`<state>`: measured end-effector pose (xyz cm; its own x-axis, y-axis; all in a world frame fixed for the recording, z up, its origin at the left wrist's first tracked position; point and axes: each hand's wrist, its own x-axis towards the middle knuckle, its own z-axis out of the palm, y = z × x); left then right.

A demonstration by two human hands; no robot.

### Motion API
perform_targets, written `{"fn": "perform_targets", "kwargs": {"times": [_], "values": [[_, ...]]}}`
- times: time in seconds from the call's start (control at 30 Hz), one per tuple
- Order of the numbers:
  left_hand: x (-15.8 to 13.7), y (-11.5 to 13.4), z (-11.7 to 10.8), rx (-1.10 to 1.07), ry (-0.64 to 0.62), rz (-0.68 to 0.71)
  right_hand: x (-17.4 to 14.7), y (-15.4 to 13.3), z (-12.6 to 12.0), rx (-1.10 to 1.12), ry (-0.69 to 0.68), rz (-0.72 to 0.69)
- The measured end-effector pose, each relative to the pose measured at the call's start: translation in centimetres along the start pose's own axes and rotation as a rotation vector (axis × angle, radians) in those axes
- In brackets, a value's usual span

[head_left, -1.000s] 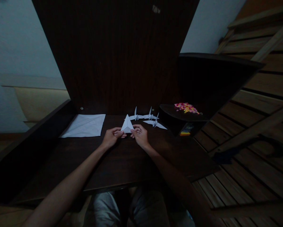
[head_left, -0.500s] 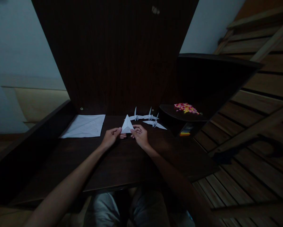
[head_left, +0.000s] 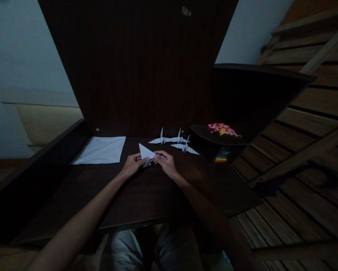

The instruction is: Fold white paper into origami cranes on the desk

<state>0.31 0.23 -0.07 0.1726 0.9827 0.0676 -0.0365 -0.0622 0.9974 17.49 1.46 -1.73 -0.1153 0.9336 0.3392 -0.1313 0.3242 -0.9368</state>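
A piece of folded white paper (head_left: 145, 151) is held between both hands, just above the dark desk. My left hand (head_left: 134, 164) grips its lower left part, thumb on top. At its right corner, my right hand (head_left: 165, 162) pinches the paper between thumb and fingers. One pointed end sticks up toward the far left. Beyond my right hand stand three white paper cranes: one crane (head_left: 162, 140) at the back left, another crane (head_left: 179, 139) beside it, and a third crane (head_left: 185, 147) nearer to me.
White paper sheets (head_left: 101, 150) lie on the desk (head_left: 135, 203) at the left. On the right, a low shelf (head_left: 202, 132) bears a heap of small pink and yellow pieces (head_left: 223, 129). A tall dark panel (head_left: 140, 67) rises behind, and a slatted wooden frame (head_left: 304, 158) stands at the far right.
The folded paper has turned from an upright triangle to a slant, its point now toward the upper left. My fingers have shifted closer together on it.
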Motion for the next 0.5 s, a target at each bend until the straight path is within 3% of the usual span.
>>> {"fn": "perform_targets", "kwargs": {"times": [0.23, 0.5], "values": [[-0.16, 0.48, 0.13, 0.013, 0.131, -0.003, -0.06, -0.33, -0.33, 0.008, -0.021, 0.025], [0.05, 0.14, -0.02, -0.128, 0.158, -0.073, -0.03, -0.01, -0.14, 0.058, -0.041, 0.049]]}}
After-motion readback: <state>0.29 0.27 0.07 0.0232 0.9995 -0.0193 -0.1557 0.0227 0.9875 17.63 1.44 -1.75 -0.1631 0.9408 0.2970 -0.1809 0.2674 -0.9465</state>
